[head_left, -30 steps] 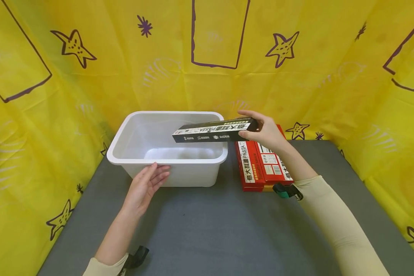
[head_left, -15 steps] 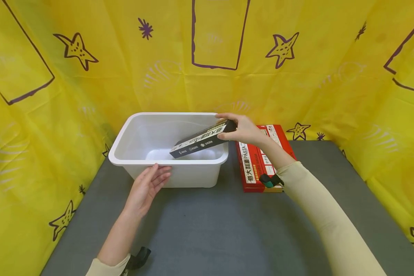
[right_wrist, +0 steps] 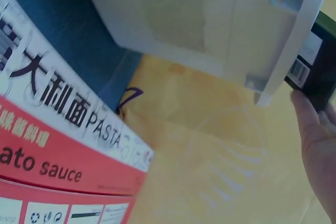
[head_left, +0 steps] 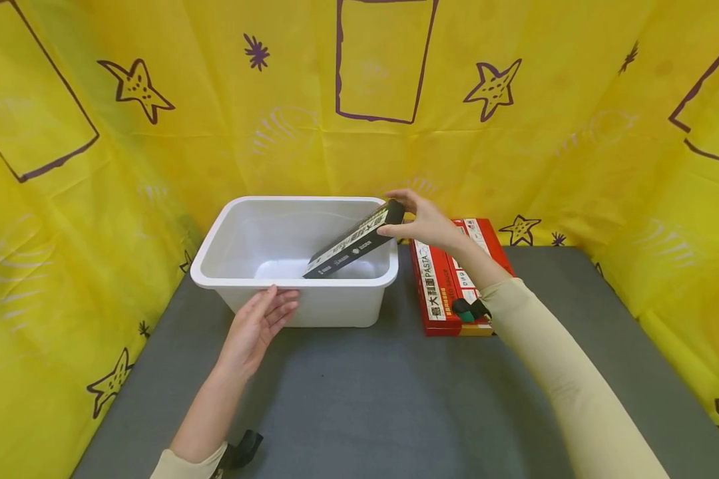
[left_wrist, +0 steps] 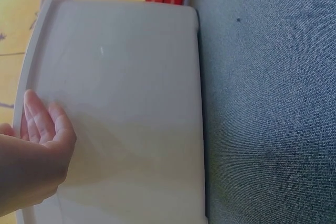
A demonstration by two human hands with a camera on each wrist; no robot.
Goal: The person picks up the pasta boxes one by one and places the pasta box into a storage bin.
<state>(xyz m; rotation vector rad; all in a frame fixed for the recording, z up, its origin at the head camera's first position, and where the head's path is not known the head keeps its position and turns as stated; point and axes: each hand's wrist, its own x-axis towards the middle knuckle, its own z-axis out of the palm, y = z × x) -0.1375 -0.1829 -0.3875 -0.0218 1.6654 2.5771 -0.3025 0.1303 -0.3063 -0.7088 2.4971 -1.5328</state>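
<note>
A black pasta box (head_left: 352,245) slants down into a white plastic bin (head_left: 305,282), its lower left end inside the bin and partly hidden by the front rim. My right hand (head_left: 424,223) grips the upper end between thumb and fingers, above the bin's right rim. In the right wrist view, that end of the pasta box (right_wrist: 315,61) shows past the rim, with fingers against it. My left hand (head_left: 257,329) touches the bin's front wall just under the rim, fingers nearly straight. The left wrist view shows the left hand (left_wrist: 44,145) against the bin's outer side.
Red pasta boxes (head_left: 434,293) labelled tomato sauce lie right of the bin, partly covered by my right forearm. Everything stands on a grey cloth-covered table (head_left: 359,399). A yellow curtain (head_left: 287,100) with starfish drawings encloses the back and sides.
My right hand has moved left with the black pasta box, lowering its far end into the bin and tilting it more steeply. The left hand stays at the front rim.
</note>
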